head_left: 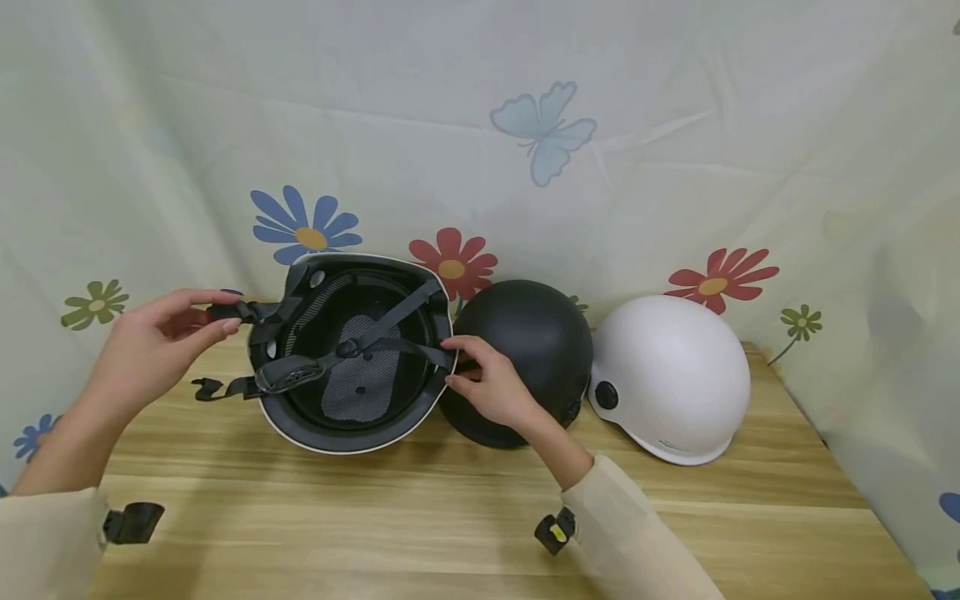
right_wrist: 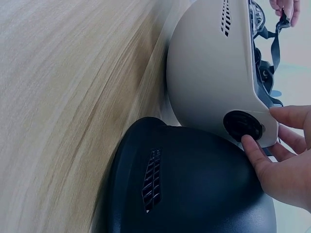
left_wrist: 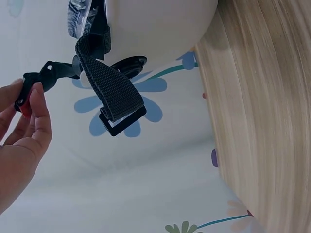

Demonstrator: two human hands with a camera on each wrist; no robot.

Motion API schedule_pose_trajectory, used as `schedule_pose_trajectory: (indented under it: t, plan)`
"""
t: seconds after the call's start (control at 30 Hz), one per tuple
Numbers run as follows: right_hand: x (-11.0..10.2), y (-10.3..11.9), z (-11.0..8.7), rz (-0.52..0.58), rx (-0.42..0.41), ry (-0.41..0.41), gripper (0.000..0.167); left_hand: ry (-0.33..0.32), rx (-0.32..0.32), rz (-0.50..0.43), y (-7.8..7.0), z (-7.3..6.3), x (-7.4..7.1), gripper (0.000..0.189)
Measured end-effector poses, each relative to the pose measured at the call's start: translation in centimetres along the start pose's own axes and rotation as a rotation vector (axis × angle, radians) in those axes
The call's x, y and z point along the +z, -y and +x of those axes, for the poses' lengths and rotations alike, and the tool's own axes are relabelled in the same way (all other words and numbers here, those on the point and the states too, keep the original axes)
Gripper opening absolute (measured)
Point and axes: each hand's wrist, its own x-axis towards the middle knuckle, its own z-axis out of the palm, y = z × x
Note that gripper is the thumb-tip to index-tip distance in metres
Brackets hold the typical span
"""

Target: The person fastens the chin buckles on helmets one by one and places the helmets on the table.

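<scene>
A white helmet (head_left: 358,400) with a dark lining stands at the left, its open inside facing me and its straps crossing the hollow. My left hand (head_left: 150,350) pinches a black chin-strap buckle (head_left: 225,312) with a red part between thumb and fingers. The other strap end (head_left: 225,387) sticks out loose below it. At the helmet's right rim my right hand (head_left: 491,383) grips the edge. Its thumb touches the round black disc (right_wrist: 238,124) on the shell in the right wrist view. In the left wrist view a webbing strap (left_wrist: 112,92) hangs with a rectangular black end.
Right of the held helmet a black helmet (head_left: 528,350) sits crown up, close against it. Beyond it a second white helmet (head_left: 675,375) rests on the wooden table (head_left: 375,517). A flower-printed curtain (head_left: 420,150) hangs behind.
</scene>
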Motion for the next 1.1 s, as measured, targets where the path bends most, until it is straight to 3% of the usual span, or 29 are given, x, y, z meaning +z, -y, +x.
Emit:
schedule_pose_trajectory:
  t: [0.37, 0.67, 0.87, 1.1]
  plan:
    - [0.0, -0.3, 0.1, -0.011, -0.012, 0.002, 0.038, -0.028, 0.043, -0.061, -0.5, 0.5, 0.3, 0.020]
    - [0.7, -3.8, 1.1, -0.001, -0.035, -0.010, 0.042, -0.042, 0.032, -0.058, -0.8, 0.7, 0.3, 0.023]
    - [0.7, -4.1, 1.2, -0.007, -0.038, -0.011, 0.040, -0.074, 0.025, -0.077, -1.0, 0.8, 0.2, 0.031]
    - [0.6, -4.0, 1.2, 0.002, -0.028, -0.006, 0.042, -0.052, 0.037, -0.128, -1.2, 0.7, 0.3, 0.029]
